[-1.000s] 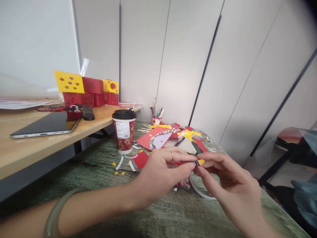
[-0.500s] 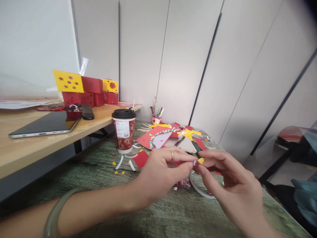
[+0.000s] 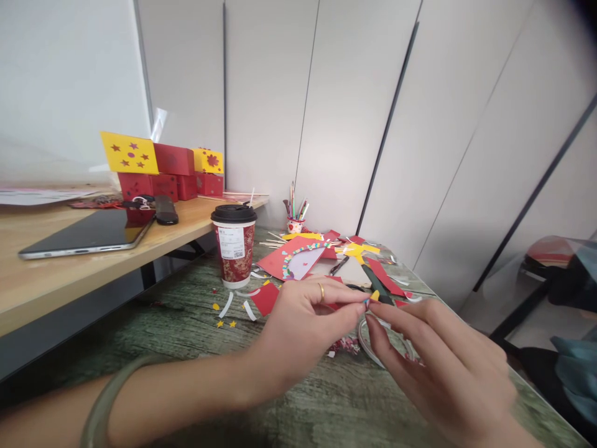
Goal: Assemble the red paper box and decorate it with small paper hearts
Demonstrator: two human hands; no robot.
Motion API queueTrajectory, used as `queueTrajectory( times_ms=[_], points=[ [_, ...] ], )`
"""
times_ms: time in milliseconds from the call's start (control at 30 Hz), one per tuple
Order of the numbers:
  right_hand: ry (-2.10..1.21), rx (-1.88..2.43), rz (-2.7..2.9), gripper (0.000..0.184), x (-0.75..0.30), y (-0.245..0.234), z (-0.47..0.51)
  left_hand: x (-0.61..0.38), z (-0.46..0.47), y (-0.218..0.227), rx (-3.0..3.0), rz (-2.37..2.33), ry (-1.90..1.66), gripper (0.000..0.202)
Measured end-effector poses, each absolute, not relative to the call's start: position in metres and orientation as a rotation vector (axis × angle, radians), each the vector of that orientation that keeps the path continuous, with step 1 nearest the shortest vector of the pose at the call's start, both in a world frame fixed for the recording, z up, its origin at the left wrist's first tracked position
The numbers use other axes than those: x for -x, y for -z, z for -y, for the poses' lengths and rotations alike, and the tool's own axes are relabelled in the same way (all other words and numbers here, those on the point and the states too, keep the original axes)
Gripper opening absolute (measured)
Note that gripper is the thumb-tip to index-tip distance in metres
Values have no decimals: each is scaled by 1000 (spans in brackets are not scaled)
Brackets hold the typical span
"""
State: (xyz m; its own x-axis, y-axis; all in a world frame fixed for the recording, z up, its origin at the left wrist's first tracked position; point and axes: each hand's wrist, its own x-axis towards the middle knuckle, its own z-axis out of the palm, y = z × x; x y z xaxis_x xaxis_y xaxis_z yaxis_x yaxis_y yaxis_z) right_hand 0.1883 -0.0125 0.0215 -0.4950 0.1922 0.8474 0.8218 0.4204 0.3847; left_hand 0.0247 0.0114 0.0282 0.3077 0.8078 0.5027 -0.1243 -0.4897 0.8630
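My left hand, with a ring and a green bangle, pinches a tiny piece of coloured paper between thumb and fingertips. Its yellow end sticks up, with a bit of blue and pink beneath; the rest is covered by fingers. My right hand comes in from the right, its index fingertip against the piece and its thumb slightly apart below. Under the right fingers a white ring like a tape roll lies on the dark green wood-grain table. Beside it is a heap of red and white shreds.
A lidded paper cup stands left of the hands. Behind lie a red card with a colourful curved border, paper scraps and a black pen. A pencil cup stands farther back. A tablet rests on the raised wooden shelf.
My right hand has shifted right and slightly down; its index finger now presses at the piece while the thumb has dropped away. The yellow end points more upward. My left hand has barely moved.
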Motion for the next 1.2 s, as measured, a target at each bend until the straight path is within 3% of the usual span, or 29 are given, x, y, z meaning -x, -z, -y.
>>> queueTrajectory(
  times_ms=[700, 1200],
  points=[
    [927, 1009, 1935, 10, -185, -22, 14, -23, -14, -24, -2019, -592, -1428, 20],
    [312, 1069, 1781, 11, -176, -25, 13, -25, -15, -30, -1719, -713, -1250, 17]
  ],
)
